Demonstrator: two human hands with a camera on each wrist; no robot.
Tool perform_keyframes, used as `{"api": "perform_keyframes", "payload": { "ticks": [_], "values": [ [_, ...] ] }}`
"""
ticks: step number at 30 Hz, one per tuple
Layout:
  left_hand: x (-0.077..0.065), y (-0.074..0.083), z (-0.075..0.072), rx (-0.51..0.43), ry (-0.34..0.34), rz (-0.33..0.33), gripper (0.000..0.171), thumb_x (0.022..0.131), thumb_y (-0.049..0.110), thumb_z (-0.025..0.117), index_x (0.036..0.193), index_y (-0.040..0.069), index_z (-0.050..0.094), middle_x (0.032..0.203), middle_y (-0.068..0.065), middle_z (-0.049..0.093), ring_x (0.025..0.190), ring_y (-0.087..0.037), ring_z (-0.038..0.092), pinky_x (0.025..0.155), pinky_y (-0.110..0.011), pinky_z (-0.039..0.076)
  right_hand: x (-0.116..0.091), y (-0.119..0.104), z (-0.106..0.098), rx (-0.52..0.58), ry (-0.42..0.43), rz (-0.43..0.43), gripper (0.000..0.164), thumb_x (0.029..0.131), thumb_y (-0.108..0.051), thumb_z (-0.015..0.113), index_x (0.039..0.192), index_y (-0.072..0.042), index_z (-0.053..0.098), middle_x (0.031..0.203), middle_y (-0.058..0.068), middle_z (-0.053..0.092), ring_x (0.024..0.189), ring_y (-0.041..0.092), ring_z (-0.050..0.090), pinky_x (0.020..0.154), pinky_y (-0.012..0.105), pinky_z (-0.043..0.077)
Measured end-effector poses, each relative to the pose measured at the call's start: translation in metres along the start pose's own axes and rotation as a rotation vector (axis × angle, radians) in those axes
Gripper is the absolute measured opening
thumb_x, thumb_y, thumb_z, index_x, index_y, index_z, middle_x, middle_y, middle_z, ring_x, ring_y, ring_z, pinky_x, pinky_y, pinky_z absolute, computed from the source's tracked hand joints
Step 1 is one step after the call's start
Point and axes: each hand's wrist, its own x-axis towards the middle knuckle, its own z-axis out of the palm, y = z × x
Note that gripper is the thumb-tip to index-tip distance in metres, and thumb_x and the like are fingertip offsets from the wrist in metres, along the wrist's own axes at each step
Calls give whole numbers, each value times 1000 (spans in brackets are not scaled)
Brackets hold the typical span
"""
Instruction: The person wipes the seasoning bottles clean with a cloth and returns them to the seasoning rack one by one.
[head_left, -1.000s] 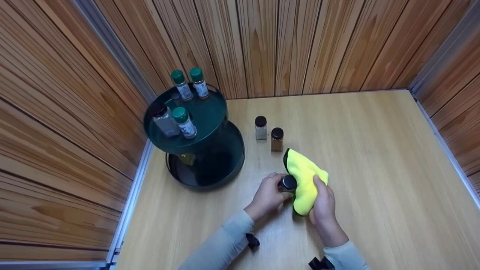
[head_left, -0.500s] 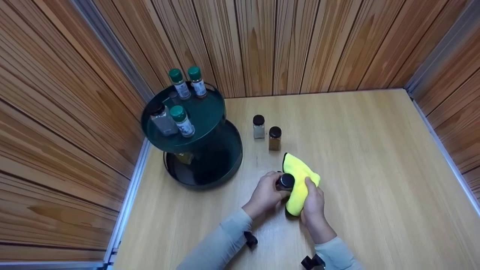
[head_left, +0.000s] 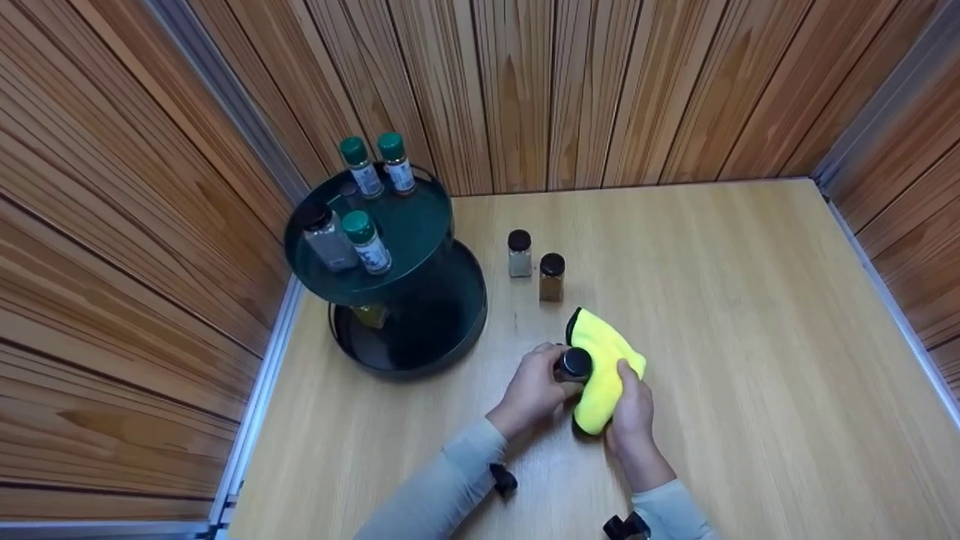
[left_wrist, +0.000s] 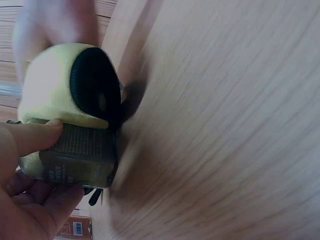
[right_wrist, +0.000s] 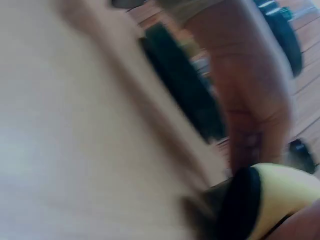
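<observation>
A: Where is the black-capped jar [head_left: 576, 364]?

B: In the left hand [head_left: 531, 388], roughly midway between the left and right edges of the worktop [head_left: 780, 337] and well out from its back edge. The cap faces up toward the head camera. I can't tell whether the base touches the wood.

A: How does that hand lie?

B: Curled round the jar, parted only as far as its sides allow. The left wrist view shows printed text there, beside the thumb.

A: And on the jar's other side?

B: A yellow cloth [head_left: 598, 375] with black edging, pressed against it. The right hand [head_left: 634, 416] grips the cloth, thumb on top; its fingers are mostly hidden, so I can't tell how tightly they curl.

A: What stands nearest?

B: Toward the back edge, a brown-filled jar [head_left: 551, 286], with a pale-filled jar [head_left: 520, 262] just beside it, slightly left and farther back.

A: Farther out?

B: A two-tier stand [head_left: 420, 225] near the back left corner. Its upper tier holds three green-capped bottles [head_left: 375, 256] and a larger jar [head_left: 331, 247]; something yellowish [head_left: 371, 316] sits partly hidden below. Wood-panelled walls [head_left: 592, 90] rise beyond the edges.
</observation>
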Motion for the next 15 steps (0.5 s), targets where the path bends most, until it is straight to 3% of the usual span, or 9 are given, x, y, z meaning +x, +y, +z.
{"api": "perform_keyframes", "payload": {
  "ticks": [9,15],
  "values": [
    [-3,-3,1,77,44,75,49,78,18,87,124,17,71,112,7,67,107,-8,60,99,-29,49,-13,-24,5,97,-78,-170,44,108,-40,45,127,-1,49,103,1,65,91,13,64,80,28,55],
    [0,-1,0,52,27,44,51,79,18,88,126,16,70,115,7,66,110,-7,59,103,-29,48,-2,0,1,49,-11,-87,45,109,-44,41,133,-7,51,110,-1,66,98,11,64,86,27,54]
  ]
}}
